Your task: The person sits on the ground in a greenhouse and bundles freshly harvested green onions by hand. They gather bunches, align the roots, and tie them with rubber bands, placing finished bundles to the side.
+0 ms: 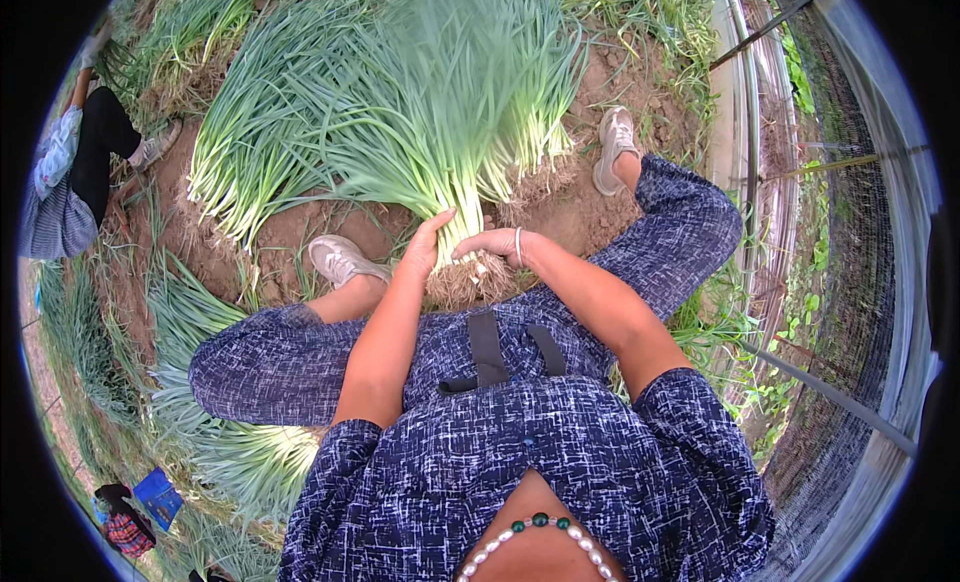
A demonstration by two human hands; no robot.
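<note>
Between my knees I hold a thick bunch of green onions (pixel 459 195), its leaves fanning away from me over the ground. My left hand (pixel 427 240) clasps the pale stems from the left side. From the right, my right hand (pixel 495 244), with a white bangle at the wrist, wraps the stems just above the roots. The brown root mass (pixel 469 280) hangs below both hands, close to my lap. Beyond the bunch lies a broad pile of green onions (pixel 300 109), roots towards me. A further clump (pixel 544 143) rests just right of the bunch.
More green onions (pixel 255 462) lie behind my left knee. A co-worker (pixel 97 147) is at the far left. A blue object (pixel 158 498) sits at lower left, beside a person in plaid (pixel 127 529). A metal pole (pixel 832 398) and plastic sheeting (pixel 739 94) border the right.
</note>
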